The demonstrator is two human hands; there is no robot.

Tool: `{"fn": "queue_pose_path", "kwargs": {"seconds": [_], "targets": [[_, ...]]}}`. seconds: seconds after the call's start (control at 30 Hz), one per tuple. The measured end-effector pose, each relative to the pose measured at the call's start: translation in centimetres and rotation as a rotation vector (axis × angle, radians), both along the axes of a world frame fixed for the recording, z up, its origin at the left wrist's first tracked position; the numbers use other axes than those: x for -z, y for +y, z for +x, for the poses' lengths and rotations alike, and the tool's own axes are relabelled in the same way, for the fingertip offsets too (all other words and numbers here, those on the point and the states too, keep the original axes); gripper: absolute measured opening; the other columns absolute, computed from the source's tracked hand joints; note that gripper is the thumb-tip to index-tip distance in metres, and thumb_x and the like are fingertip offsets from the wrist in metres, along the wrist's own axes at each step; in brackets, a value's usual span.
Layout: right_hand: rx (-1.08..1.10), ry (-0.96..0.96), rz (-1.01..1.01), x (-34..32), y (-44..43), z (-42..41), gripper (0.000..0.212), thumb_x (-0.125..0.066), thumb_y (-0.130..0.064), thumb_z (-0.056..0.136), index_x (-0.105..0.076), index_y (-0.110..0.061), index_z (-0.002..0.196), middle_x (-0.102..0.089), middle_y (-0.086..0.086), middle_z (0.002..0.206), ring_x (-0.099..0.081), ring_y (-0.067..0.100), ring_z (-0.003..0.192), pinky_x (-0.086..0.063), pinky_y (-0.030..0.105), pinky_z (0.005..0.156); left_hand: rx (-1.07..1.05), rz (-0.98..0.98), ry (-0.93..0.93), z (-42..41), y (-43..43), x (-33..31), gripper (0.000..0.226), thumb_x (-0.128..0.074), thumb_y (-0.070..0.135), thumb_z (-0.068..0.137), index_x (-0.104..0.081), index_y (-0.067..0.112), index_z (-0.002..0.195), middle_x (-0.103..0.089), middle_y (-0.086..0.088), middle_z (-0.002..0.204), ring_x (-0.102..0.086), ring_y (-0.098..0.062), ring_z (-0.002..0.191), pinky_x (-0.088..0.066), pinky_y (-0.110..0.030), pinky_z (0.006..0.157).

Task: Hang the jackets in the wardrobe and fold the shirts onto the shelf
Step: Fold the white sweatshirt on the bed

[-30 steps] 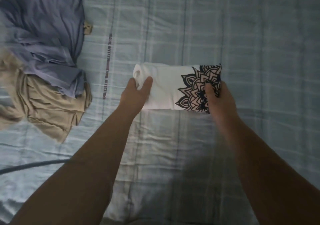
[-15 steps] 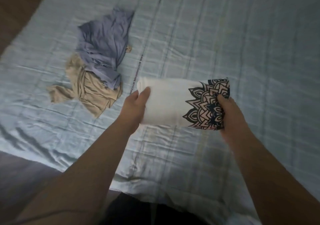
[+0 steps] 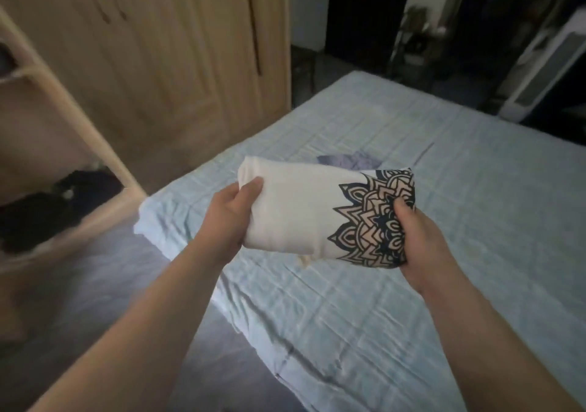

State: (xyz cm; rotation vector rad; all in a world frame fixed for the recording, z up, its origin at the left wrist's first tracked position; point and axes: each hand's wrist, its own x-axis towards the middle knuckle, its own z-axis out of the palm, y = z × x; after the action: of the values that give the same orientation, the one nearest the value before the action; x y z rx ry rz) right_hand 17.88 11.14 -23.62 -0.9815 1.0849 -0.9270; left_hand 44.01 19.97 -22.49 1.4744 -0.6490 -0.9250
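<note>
Grip: left hand pinching white end of folded shirt, right hand clamped on printed end. Held clear above bed, long axis running hand to hand. Shelf off to left, nearer left hand; judged a leftward carry, white end leading.

No writing can be read here. A dark strip on the bed sheet is too blurred to tell.
</note>
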Motion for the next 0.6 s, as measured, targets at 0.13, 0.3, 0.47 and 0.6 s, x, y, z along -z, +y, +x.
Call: {"fn": "queue_pose_path", "kwargs": {"seconds": [0.13,0.3,0.47,0.6], "targets": [[-0.187,0.084,-0.133,-3.1,4.6,14.8,0.038,-0.058,-0.059,0.087,-0.073,-0.028,0.102,-0.076,0.0,0.102,-0.071,0.023,0.1,-0.053,0.047,0.093,-0.214,-0.038,-0.03,12.9,9.6,-3.2,0.03,-0.065,0.041,0.085,-0.073,0.014,0.095,-0.078,-0.005,0.095,-0.073,-0.025,0.094,-0.054,-0.05,0.092],[-0.34,0.067,-0.234,-5.9,10.9,32.1,0.031,-0.055,-0.043,0.097,-0.071,-0.017,0.096,-0.077,-0.001,0.09,-0.074,0.015,0.082,-0.059,0.035,0.076,-0.484,-0.043,-0.139,26.1,21.3,-6.3,0.044,-0.065,0.052,0.076,-0.072,0.011,0.089,-0.076,-0.01,0.093,-0.073,-0.03,0.089,-0.055,-0.053,0.086],[-0.552,0.044,-0.284,-7.5,15.5,44.7,0.045,-0.059,-0.063,0.081,-0.074,-0.025,0.098,-0.077,0.002,0.097,-0.073,0.024,0.093,-0.057,0.053,0.088,-0.701,-0.042,-0.193,34.9,29.7,-7.3,0.05,-0.064,0.058,0.074,-0.07,0.009,0.083,-0.075,-0.012,0.085,-0.07,-0.027,0.078,-0.056,-0.052,0.077],[-0.642,0.045,-0.362,-7.7,17.6,52.9,0.038,-0.055,-0.065,0.086,-0.074,-0.033,0.092,-0.077,-0.006,0.093,-0.073,0.017,0.091,-0.057,0.048,0.088,-0.851,-0.046,-0.195,40.3,33.4,-7.2,0.066,-0.063,0.063,0.068,-0.066,0.0,0.087,-0.068,-0.007,0.079,-0.064,-0.023,0.074,-0.051,-0.043,0.07]]}}
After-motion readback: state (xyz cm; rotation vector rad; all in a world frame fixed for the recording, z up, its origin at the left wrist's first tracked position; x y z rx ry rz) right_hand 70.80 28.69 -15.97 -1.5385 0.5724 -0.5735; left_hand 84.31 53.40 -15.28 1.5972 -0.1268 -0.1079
